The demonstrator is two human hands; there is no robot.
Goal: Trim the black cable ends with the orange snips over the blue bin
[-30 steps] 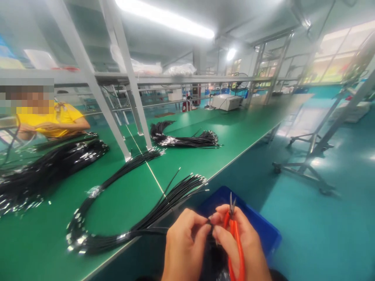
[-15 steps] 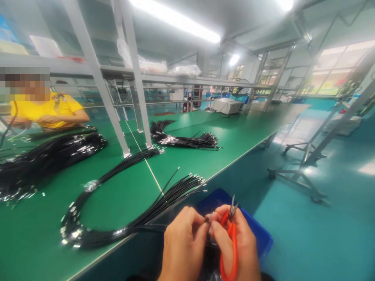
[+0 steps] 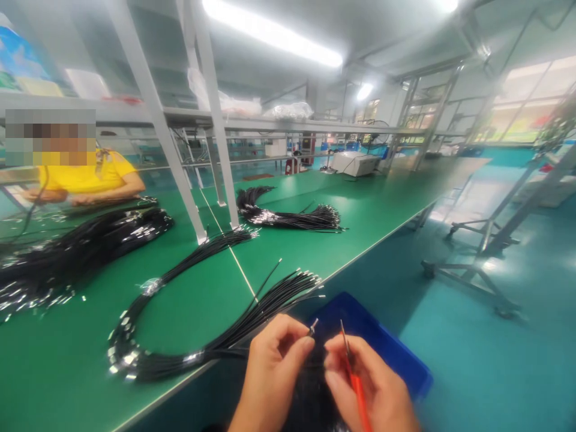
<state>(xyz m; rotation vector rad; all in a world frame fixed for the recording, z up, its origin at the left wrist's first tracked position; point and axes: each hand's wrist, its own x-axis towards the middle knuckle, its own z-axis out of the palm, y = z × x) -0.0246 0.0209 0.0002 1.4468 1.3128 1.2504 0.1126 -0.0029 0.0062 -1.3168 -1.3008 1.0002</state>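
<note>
Between the thumb and index finger of my left hand (image 3: 274, 366), the end of a black cable (image 3: 314, 327) is pinched, its light tip pointing up. My right hand (image 3: 378, 375), a short way to the right, is closed around orange-handled scissors (image 3: 359, 393). Their narrow metal blades point upward and are seen nearly edge-on. To the left, a curved bundle of black cables (image 3: 148, 366) with pale tags lies on the green table (image 3: 180, 318), its loose ends near my left hand. Below my hands, dark material is blurred.
A blue bin (image 3: 407, 360) sits beneath and beyond my hands. More black cable bundles lie at the far left (image 3: 90, 246) and farther along the table (image 3: 292, 217). Shelf posts (image 3: 220, 132) rise from the table. A person in yellow (image 3: 90, 180) works across it. A wheeled frame (image 3: 472, 270) stands right.
My hands have moved apart, and the cable tip now shows above my left fingers. The scissors have turned edge-on in my right hand. The view has shifted slightly.
</note>
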